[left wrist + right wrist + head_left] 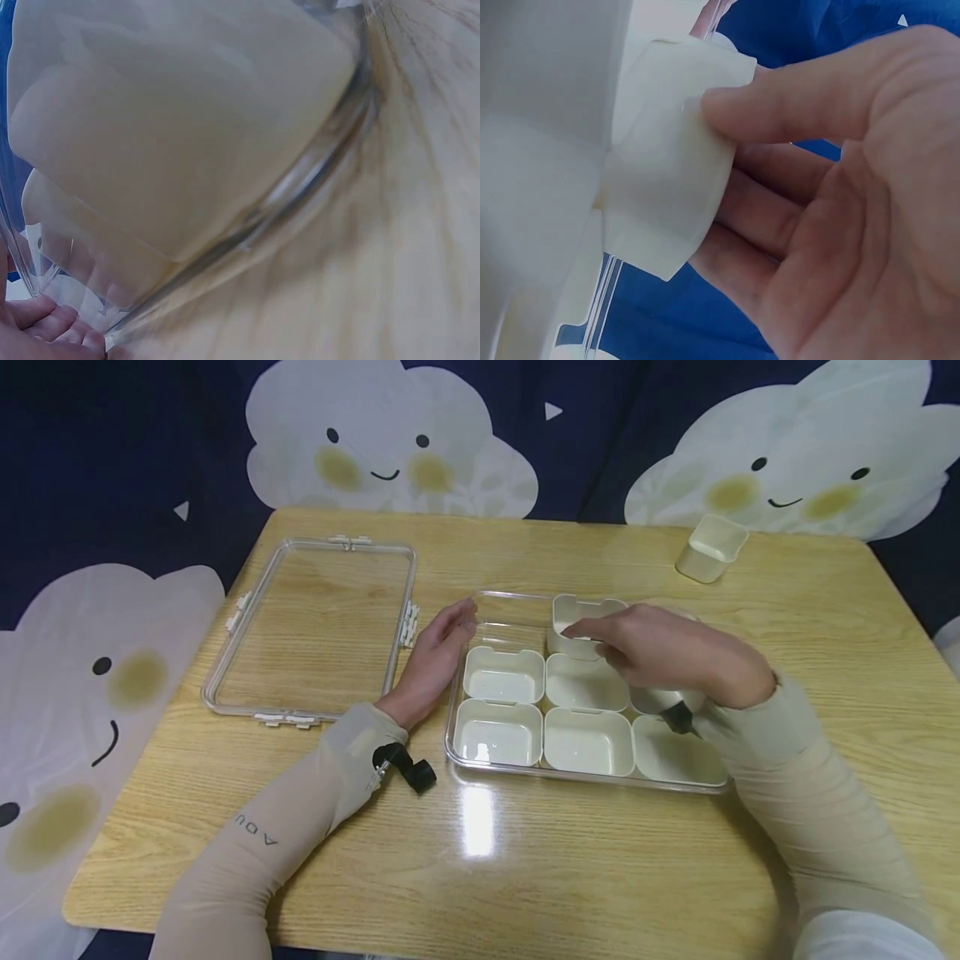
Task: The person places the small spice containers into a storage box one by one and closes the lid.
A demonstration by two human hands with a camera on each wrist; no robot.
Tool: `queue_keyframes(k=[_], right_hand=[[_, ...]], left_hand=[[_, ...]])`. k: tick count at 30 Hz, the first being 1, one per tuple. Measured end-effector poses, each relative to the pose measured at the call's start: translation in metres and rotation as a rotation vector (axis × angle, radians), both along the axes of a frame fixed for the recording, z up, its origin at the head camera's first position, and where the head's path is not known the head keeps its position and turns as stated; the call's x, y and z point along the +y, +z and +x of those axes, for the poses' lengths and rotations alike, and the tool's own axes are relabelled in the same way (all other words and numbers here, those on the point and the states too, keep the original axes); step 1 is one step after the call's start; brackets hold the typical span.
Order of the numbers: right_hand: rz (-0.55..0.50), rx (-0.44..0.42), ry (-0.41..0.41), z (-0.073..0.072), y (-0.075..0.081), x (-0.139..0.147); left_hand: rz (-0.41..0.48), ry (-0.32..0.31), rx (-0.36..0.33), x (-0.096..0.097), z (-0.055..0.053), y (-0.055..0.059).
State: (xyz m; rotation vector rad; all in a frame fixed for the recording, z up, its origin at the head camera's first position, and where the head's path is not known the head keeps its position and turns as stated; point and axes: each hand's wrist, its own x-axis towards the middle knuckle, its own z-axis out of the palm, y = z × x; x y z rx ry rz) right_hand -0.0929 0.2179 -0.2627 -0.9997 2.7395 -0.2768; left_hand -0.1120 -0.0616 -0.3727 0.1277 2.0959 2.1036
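Observation:
My right hand (667, 652) pinches a small cream bin (573, 646) at the back middle of a clear plastic box (517, 597). In the right wrist view the thumb lies on one face of that bin (660, 165), with the other fingers behind it. My left hand (431, 664) rests against the box's left wall near its back corner, fingers fairly straight; the left wrist view shows its fingertips (56, 319) at the clear wall. Several cream bins stand in rows inside, such as the front left one (498, 731) and front middle one (588, 742). My right hand partly hides the box's right side.
A clear lid (408, 568) with white clasps lies flat on the wooden table (525, 868), left of the box. Another cream bin (708, 552) stands alone near the table's back right edge. Behind the table hangs a dark blue cloth (592, 443) with cloud faces.

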Motion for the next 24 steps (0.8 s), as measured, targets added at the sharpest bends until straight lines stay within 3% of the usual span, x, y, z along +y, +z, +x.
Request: queue_keyframes(k=[9, 24], right_hand=[[0.018, 0.023, 0.014, 0.0006, -0.0024, -0.0018], [0.085, -0.019, 0.006, 0.0001, -0.0046, -0.0031]], left_hand=[[-0.005, 0.003, -0.002, -0.0002, 0.0006, 0.0003], [-0.017, -0.001, -0.003, -0.0011, -0.0005, 0.0]])
